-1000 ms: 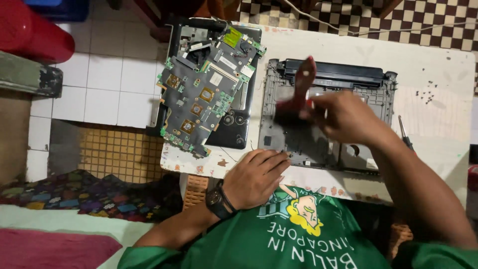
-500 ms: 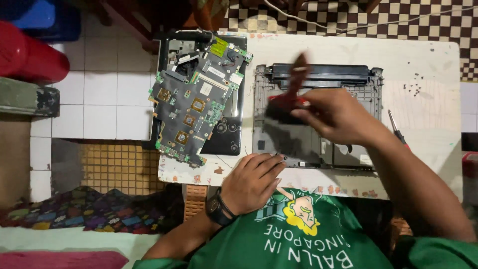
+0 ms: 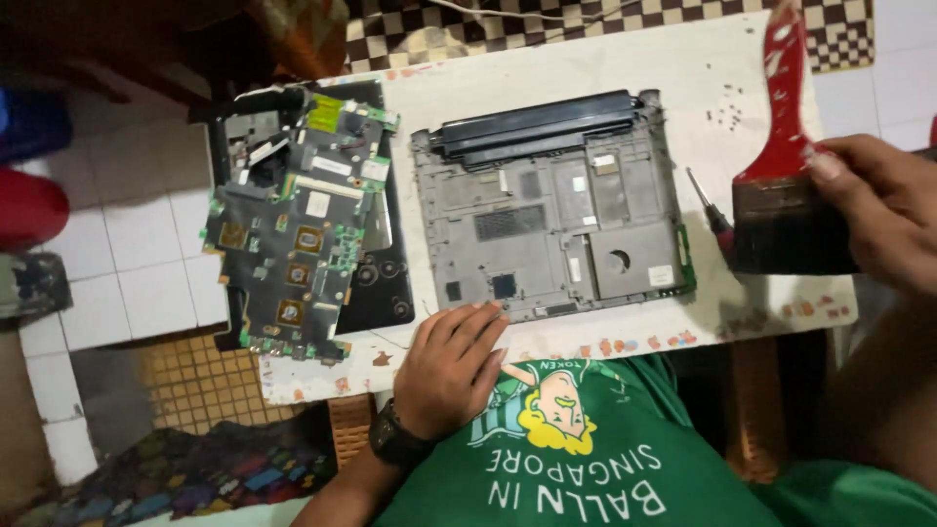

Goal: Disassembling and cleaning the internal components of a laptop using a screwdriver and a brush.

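Right hand (image 3: 874,210) is wrapped around a wide paintbrush (image 3: 786,190), red handle pointing far, dark bristles near, fingers curled over the ferrule end. It sits off the right edge of the white table (image 3: 586,88), not touching anything else. The brush looks light and stiff in the handle with soft bristles, so gripping low by the metal band like this gives good control.

Left hand (image 3: 451,366) lies flat, fingers loosely spread, with the fingertips on the near edge of the grey laptop bottom case (image 3: 551,229), which sits mid-table with its black battery (image 3: 537,127) along the far side. That plastic shell probably flexes and slides easily, so it's best held by the edges.

A green motherboard (image 3: 293,244) rests on the black panel to the left. That one's fragile, edges only. A small screwdriver (image 3: 711,210) lies just right of the case.
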